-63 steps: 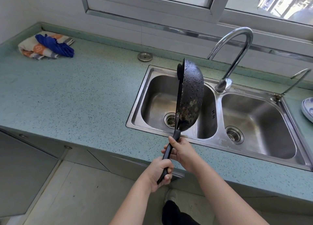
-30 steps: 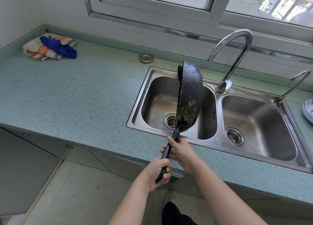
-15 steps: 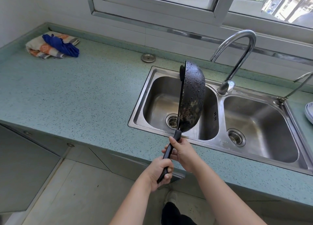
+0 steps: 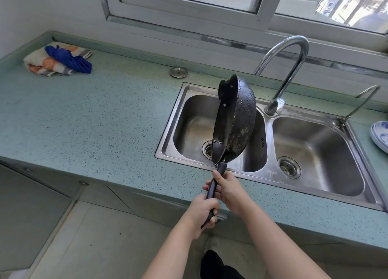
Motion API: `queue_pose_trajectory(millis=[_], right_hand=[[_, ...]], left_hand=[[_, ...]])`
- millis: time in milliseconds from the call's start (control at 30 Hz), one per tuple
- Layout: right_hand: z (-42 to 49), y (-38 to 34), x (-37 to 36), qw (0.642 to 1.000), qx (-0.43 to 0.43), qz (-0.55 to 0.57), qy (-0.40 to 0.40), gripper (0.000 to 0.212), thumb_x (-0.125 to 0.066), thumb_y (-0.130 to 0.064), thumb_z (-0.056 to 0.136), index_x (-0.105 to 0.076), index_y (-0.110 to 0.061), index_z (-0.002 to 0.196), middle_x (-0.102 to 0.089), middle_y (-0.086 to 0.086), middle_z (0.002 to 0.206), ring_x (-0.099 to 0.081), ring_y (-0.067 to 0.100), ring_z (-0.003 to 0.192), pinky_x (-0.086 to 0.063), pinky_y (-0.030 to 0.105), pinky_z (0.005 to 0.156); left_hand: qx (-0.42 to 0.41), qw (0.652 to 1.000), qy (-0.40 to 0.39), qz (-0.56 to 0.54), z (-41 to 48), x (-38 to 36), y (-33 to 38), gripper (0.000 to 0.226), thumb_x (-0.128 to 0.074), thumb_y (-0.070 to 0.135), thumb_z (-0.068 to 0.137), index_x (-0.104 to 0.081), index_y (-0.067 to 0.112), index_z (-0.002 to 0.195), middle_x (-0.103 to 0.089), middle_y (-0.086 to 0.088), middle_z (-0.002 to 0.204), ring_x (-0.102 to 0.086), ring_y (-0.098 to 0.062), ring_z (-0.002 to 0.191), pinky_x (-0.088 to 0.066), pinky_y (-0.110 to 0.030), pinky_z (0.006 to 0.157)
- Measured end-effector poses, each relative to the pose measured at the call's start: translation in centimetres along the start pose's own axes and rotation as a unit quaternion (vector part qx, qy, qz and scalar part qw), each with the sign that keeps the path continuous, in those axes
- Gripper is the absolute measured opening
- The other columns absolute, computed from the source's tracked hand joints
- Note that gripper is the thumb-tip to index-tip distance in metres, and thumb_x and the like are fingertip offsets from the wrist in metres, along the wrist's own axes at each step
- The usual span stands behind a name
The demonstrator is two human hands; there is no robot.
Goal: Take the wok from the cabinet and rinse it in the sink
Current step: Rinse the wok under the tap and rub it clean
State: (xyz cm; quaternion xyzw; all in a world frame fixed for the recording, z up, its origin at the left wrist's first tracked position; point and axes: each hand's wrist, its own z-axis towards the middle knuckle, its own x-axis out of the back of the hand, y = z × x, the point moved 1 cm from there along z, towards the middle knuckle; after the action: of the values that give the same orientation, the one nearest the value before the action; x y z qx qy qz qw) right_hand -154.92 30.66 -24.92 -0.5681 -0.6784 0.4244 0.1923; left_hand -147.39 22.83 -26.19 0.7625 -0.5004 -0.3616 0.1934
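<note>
A black wok (image 4: 236,123) with water drops on its worn underside stands on edge above the left basin of the steel double sink (image 4: 264,174), its open side facing left. Its long black handle points down toward me. My left hand (image 4: 202,214) grips the handle's end. My right hand (image 4: 227,189) holds the handle higher up, just below the pan. The curved faucet (image 4: 290,68) rises behind the wok, and no water is visible running from it.
A folded towel with a blue cloth (image 4: 60,60) lies at the counter's far left. A metal sink stopper (image 4: 178,72) rests behind the sink. A second thin tap (image 4: 361,102) and a blue-and-white dish (image 4: 381,134) are at the right. Cabinet fronts (image 4: 31,205) run below.
The wok has stayed upright over the left basin in both hands, turning only a little so more of its inside rim shows. My view has shifted slightly.
</note>
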Motion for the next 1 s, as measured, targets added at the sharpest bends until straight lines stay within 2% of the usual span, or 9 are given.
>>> queue_pose_trajectory(millis=[100,267,433,500,667,800,867,933,1000], right_hand=[[0.0,0.3,0.3,1.0,0.003,0.014,0.017,0.015,-0.045,-0.019,0.097,-0.044,-0.004,0.096,-0.057,0.012,0.08,-0.065,0.021,0.067,-0.059,0.026,0.055],[-0.3,0.5,1.0,0.999,0.0,0.034,0.041,0.017,-0.043,-0.019,0.098,-0.047,-0.006,0.088,-0.059,0.011,0.078,-0.066,0.018,0.063,-0.057,0.027,0.053],[-0.6,1.0,1.5,0.994,-0.013,0.079,0.068,0.02,-0.039,-0.017,0.099,-0.046,-0.004,0.085,-0.058,0.014,0.081,-0.063,0.021,0.066,-0.057,0.025,0.05],[-0.9,1.2,1.6,0.991,-0.016,0.106,0.078,0.023,-0.037,-0.015,0.1,-0.045,-0.001,0.084,-0.057,0.015,0.08,-0.06,0.023,0.07,-0.058,0.025,0.049],[-1.0,1.3,1.9,0.984,-0.027,0.15,0.091,0.027,-0.035,-0.015,0.101,-0.045,0.001,0.081,-0.055,0.016,0.078,-0.058,0.023,0.069,-0.057,0.027,0.049],[-0.8,1.4,2.0,0.982,-0.037,0.159,0.093,0.025,-0.036,-0.015,0.1,-0.045,0.001,0.084,-0.057,0.017,0.079,-0.063,0.02,0.06,-0.057,0.028,0.049],[-0.9,1.2,2.0,0.983,-0.047,0.149,0.093,0.025,-0.034,-0.016,0.101,-0.046,0.003,0.089,-0.058,0.017,0.08,-0.062,0.021,0.065,-0.057,0.027,0.047],[-0.9,1.1,2.0,0.984,-0.055,0.142,0.096,0.024,-0.032,-0.016,0.102,-0.044,0.005,0.098,-0.058,0.017,0.08,-0.06,0.022,0.068,-0.056,0.03,0.051],[-0.8,1.0,1.9,0.983,-0.069,0.139,0.103,0.023,-0.03,-0.015,0.102,-0.041,0.005,0.105,-0.058,0.017,0.079,-0.059,0.023,0.067,-0.053,0.033,0.057]], left_hand=[[-0.007,1.0,0.02,0.02,-0.3,-0.8,0.1,0.01,-0.048,0.009,0.065,-0.04,0.013,0.069,-0.04,-0.001,0.052,-0.033,-0.007,0.03,-0.025,-0.011,0.033],[-0.018,0.994,0.062,0.092,0.0,-2.2,-0.1,0.019,-0.044,-0.001,0.078,-0.041,0.015,0.068,-0.041,-0.002,0.053,-0.034,-0.008,0.03,-0.026,-0.013,0.034],[-0.039,0.979,0.103,0.174,0.3,-2.9,-0.4,0.007,-0.05,0.008,0.068,-0.051,0.013,0.073,-0.047,-0.003,0.054,-0.041,-0.013,0.033,-0.035,-0.018,0.036],[-0.041,0.969,0.115,0.216,0.4,-2.9,-0.5,0.022,-0.05,0.015,0.061,-0.053,0.01,0.082,-0.05,-0.004,0.058,-0.045,-0.016,0.034,-0.037,-0.021,0.038],[-0.048,0.957,0.127,0.255,0.4,-3.4,-0.4,0.035,-0.052,0.016,0.061,-0.056,0.003,0.094,-0.055,-0.01,0.067,-0.048,-0.019,0.036,-0.043,-0.025,0.04],[-0.047,0.955,0.138,0.26,0.5,-3.5,-0.6,0.031,-0.054,0.01,0.07,-0.057,0.002,0.1,-0.056,-0.01,0.072,-0.05,-0.02,0.043,-0.046,-0.027,0.042],[-0.046,0.954,0.143,0.26,0.6,-3.6,-0.7,0.03,-0.055,0.011,0.071,-0.057,0.001,0.1,-0.055,-0.008,0.072,-0.051,-0.018,0.041,-0.047,-0.027,0.043],[-0.044,0.956,0.141,0.253,0.5,-3.8,-0.7,0.03,-0.057,0.013,0.069,-0.057,0.002,0.097,-0.056,-0.005,0.069,-0.053,-0.013,0.035,-0.05,-0.028,0.045],[-0.039,0.961,0.137,0.239,0.4,-4.0,-0.8,0.017,-0.057,0.01,0.07,-0.057,0.007,0.087,-0.058,-0.003,0.063,-0.053,-0.009,0.031,-0.049,-0.025,0.044]])
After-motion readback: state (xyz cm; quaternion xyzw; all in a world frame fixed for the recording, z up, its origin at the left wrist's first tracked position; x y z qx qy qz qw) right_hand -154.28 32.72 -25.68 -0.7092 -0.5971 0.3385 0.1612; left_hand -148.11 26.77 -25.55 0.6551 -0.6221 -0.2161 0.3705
